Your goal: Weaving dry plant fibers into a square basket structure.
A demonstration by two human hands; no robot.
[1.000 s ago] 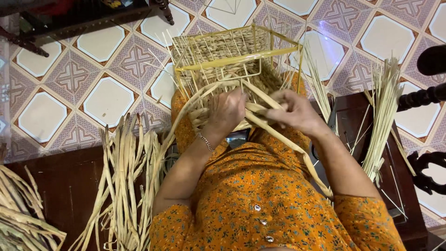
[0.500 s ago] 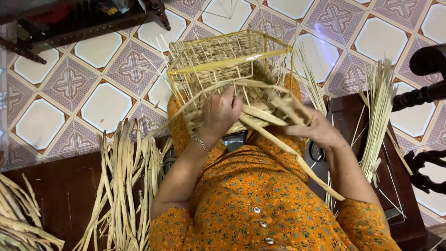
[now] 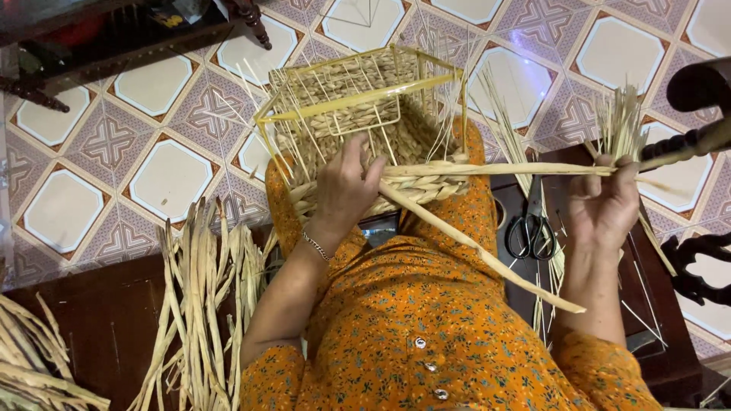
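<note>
A half-woven basket (image 3: 358,91) on a yellow wire frame rests on my lap, its open side facing me. My left hand (image 3: 344,186) presses on the braided rim of the basket, fingers spread over the weave. My right hand (image 3: 605,205) is out to the right, gripping a long dried straw strand (image 3: 502,169) that runs taut from the basket rim. A second loose strand (image 3: 480,255) slants down across my orange dress.
A heap of dried straw strands (image 3: 194,304) lies on the dark wooden seat at my left, more at the far left (image 3: 30,365). Black scissors (image 3: 533,228) and thin reeds (image 3: 620,122) lie at my right. Patterned floor tiles (image 3: 164,175) are below, carved dark furniture around.
My right hand has moved from the basket out to the right, pulling the strand taut. My left hand has stayed on the rim.
</note>
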